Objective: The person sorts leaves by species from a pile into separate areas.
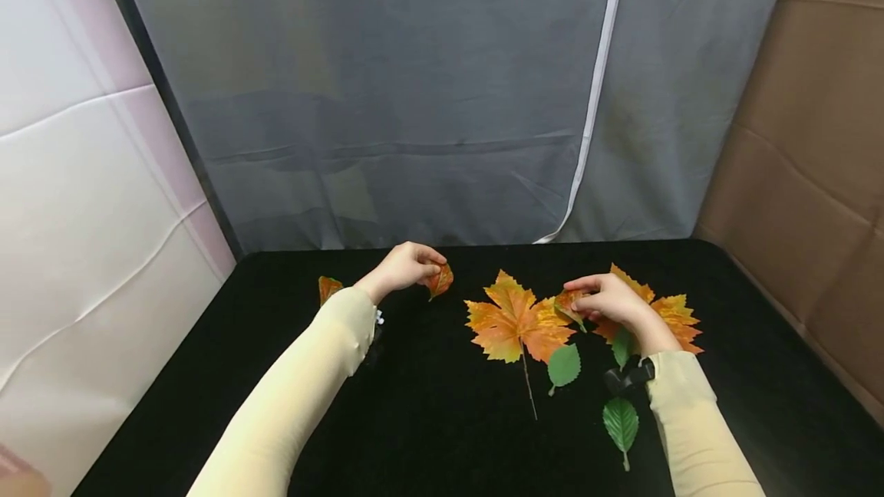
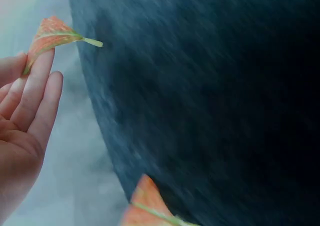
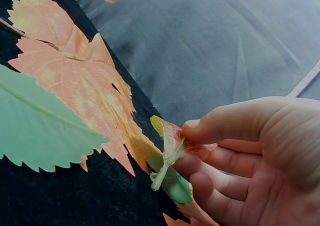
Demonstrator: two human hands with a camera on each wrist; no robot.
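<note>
My left hand [image 1: 406, 267] pinches a small orange leaf [image 1: 440, 281] between thumb and fingers, near the table's back edge. In the left wrist view that leaf [image 2: 52, 36] is folded along its midrib, with a short pale stem. My right hand [image 1: 615, 301] pinches another small orange leaf [image 1: 568, 304], which overlaps the edge of an orange-yellow maple leaf [image 1: 514, 320] in the head view. The right wrist view shows its green-tinged edge and stem. A second maple leaf [image 1: 680, 320] lies partly hidden behind my right hand. Left of my left wrist is a third small orange leaf [image 1: 329, 287].
Green leaves lie on the black table [image 1: 414, 420]: one [image 1: 564, 366] by the maple leaf's stem, one [image 1: 621, 422] nearer the front, one [image 1: 622, 345] beside my right wrist. A grey curtain [image 1: 414, 98] hangs behind the table, with white and brown cloth at the sides.
</note>
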